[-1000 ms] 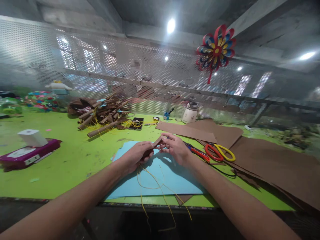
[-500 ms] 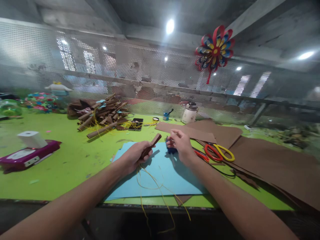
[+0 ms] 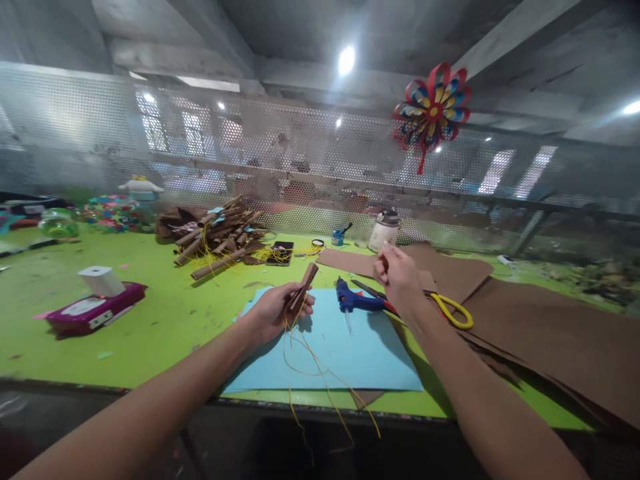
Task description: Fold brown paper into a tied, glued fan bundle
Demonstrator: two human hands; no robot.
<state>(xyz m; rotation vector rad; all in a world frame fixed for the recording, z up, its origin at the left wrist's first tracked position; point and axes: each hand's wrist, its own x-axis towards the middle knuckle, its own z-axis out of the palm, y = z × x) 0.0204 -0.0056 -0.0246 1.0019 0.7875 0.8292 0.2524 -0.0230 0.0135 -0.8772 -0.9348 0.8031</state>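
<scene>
My left hand is closed around a bundle of folded brown paper strips, which stands tilted upward. Thin yellow strings trail from it over light blue sheets and past the table's front edge. My right hand is raised over brown paper, fingers curled together; anything pinched in them is too small to make out. Between my hands a blue glue gun lies on the blue sheets, a clear glue stick poking out. Yellow-handled scissors lie partly hidden behind my right wrist.
Large brown paper sheets cover the right side. A pile of rolled brown paper tubes lies back left, near a phone. A purple tape dispenser sits left. At the back stand a white bottle and a small blue jar.
My right hand has moved right and up, away from the glue gun, which now shows fully. My left hand has turned the brown bundle more upright. The view has shifted slightly left.
</scene>
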